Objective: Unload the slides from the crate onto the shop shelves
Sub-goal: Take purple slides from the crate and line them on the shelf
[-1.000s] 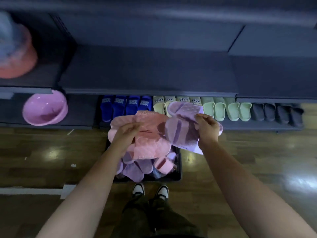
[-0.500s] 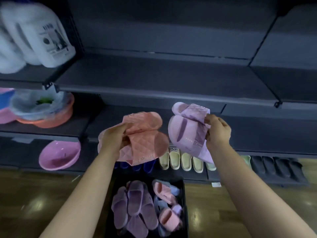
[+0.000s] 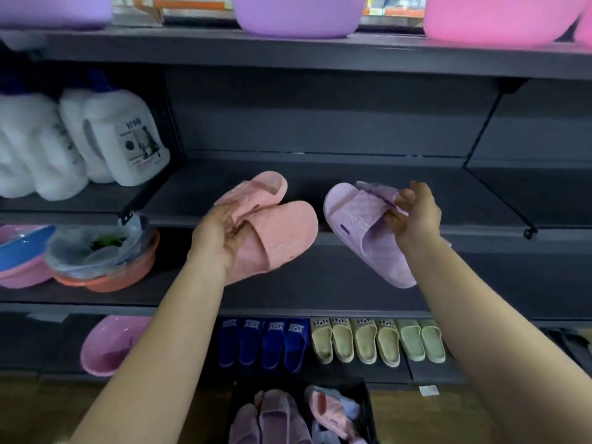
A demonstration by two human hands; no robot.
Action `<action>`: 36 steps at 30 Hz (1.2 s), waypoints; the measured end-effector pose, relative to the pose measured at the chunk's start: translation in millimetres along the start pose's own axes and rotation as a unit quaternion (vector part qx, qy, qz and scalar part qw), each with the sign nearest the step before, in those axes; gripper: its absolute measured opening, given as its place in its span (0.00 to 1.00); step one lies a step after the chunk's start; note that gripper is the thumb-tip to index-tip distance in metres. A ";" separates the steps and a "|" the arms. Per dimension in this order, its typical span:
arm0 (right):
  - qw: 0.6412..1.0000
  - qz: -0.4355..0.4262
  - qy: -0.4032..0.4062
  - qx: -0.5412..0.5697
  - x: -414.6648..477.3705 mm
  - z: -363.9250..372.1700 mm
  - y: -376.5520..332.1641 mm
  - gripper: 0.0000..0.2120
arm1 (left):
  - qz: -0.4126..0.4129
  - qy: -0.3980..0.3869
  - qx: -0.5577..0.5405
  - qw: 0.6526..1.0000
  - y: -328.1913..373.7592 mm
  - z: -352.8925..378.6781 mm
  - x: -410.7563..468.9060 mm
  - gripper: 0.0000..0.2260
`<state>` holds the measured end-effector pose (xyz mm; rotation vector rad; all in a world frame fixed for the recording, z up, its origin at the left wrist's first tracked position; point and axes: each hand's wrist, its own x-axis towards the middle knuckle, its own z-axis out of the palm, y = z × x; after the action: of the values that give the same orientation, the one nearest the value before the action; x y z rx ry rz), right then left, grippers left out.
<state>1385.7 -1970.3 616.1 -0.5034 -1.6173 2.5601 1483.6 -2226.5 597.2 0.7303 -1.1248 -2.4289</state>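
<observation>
White plastic jugs (image 3: 118, 139) are standing left of the dark metal shelf (image 3: 496, 200). The left hand (image 3: 217, 241) is gripping pink rubber slides (image 3: 282, 238); the right hand (image 3: 416, 216) is pinching lilac rubber slides (image 3: 358, 219).

Crate (image 3: 368, 411) on floor before bottom shelf (image 3: 426, 374), jugs (image 3: 121, 139) left of held slides (image 3: 278, 232), basins (image 3: 298, 14) above

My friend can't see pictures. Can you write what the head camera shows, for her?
The left hand holds pink slides and the right hand pinches lilac slides, both raised before a dark shelf. Below, a black crate holds more slides, and blue slides and yellow slides line the bottom shelf.
</observation>
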 end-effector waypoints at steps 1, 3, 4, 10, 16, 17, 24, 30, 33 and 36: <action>1.000 0.001 -0.004 0.012 8.2 7.7 -1.6 0.09 | 0.004 0.003 -0.009 1.000 3.4 6.3 10.3 0.06; 1.000 0.009 -0.015 0.025 25.4 22.2 -3.9 0.11 | 0.008 0.007 -0.027 1.000 7.1 19.0 29.2 0.11; 0.999 0.013 -0.020 0.029 34.5 29.9 -5.2 0.12 | 0.015 0.001 -0.035 0.999 7.8 26.1 38.3 0.12; 0.996 0.032 -0.050 0.073 67.9 62.5 -5.8 0.08 | 0.045 0.022 -0.061 0.997 15.3 58.3 82.8 0.13; 0.991 0.064 -0.095 0.077 99.2 68.6 11.7 0.06 | 0.038 0.038 -0.116 0.992 0.8 81.8 103.4 0.06; 0.990 0.066 -0.110 0.060 103.0 65.7 16.1 0.06 | 0.032 0.052 -0.116 0.991 -0.3 82.7 106.2 0.06; 0.982 -0.043 -0.103 -0.155 105.0 52.5 39.4 0.10 | -0.003 0.014 -0.082 0.997 0.5 65.6 109.8 0.06; 0.914 -0.214 -0.129 -0.321 67.5 70.5 64.1 0.08 | 0.054 -0.062 0.019 0.996 4.1 22.6 84.0 0.11; 0.876 -0.197 -0.252 -0.360 43.5 84.9 86.0 0.07 | 0.218 -0.022 0.314 0.924 3.6 -2.8 71.2 0.19; 0.804 -0.213 -0.338 -0.440 30.0 95.7 113.3 0.10 | 0.371 -0.045 0.595 0.711 -0.8 -42.3 87.8 0.20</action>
<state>1340.4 -2096.3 545.7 0.7968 -2.7049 1.5717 1438.3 -2296.8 547.0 0.2841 -2.4161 -0.8561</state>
